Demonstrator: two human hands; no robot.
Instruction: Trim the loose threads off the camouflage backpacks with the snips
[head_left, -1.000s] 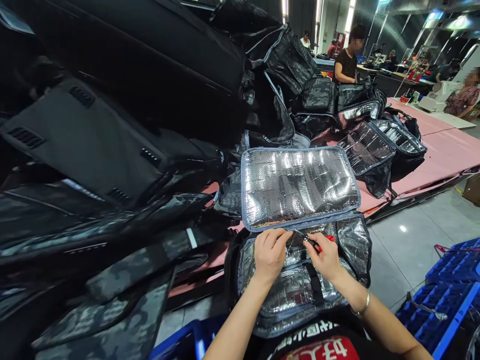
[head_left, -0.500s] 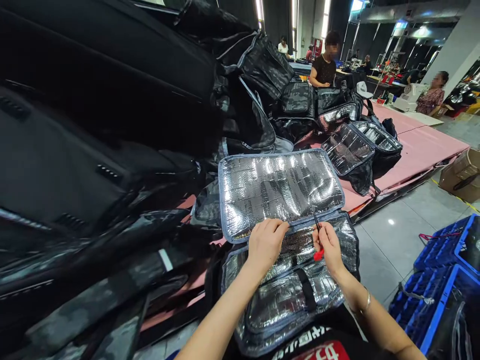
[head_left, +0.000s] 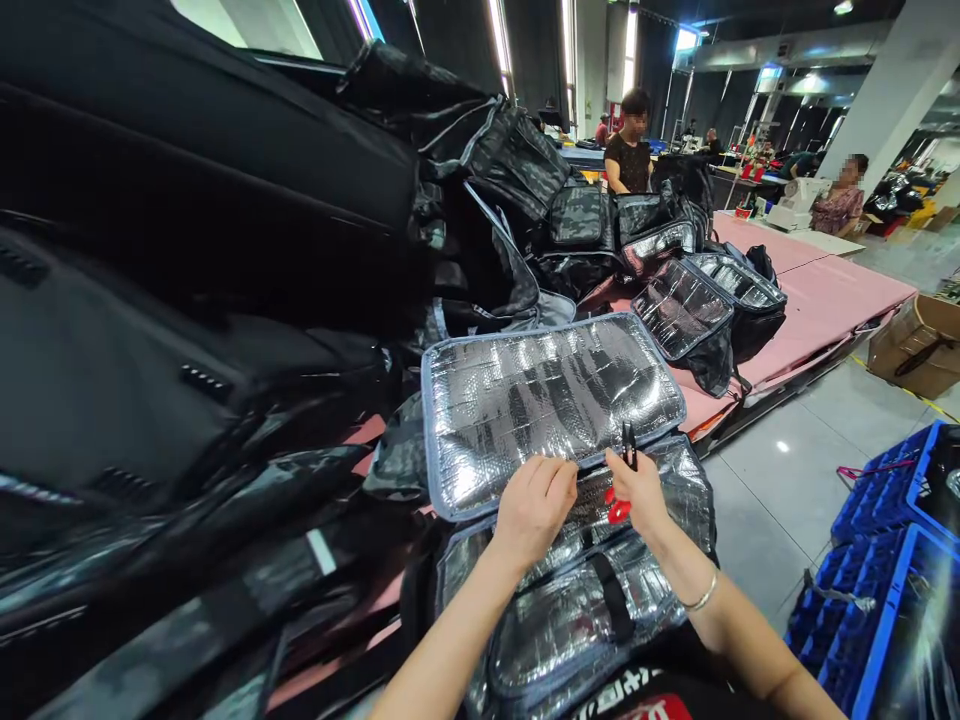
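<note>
Standing beside the bench, I see the right hand (head_left: 636, 492) has come up from the inside of the open cooler bag (head_left: 570, 590) to the seam where the silver flap (head_left: 540, 400) hinges. Half a second back the red-handled snips (head_left: 624, 470) lay low against the palm with the handle hanging down; now the dark blades point straight up, right at the grey binding along the flap's near edge, fingers closed round the handle. The left hand (head_left: 534, 505) has moved up with it and pinches the same edge just beside the blades, thumb and fingers narrowed on the binding (whether a loose thread sits between them is too small to tell).

The bag itself has not shifted: it lies open in front of the person, its lined pocket and black strap nearest the body, the flap thrown back onto the pink table (head_left: 817, 300). I would judge that the trimming has passed from the pocket to the hinge seam, with the edge held taut for a cut.

To the left the heap of dark bags (head_left: 225, 330) looms high. Further along the table more open cooler bags (head_left: 697, 300) lie, a person in a black shirt (head_left: 628, 160) stands behind them, and blue crates (head_left: 892, 560) sit on the floor at the right.
</note>
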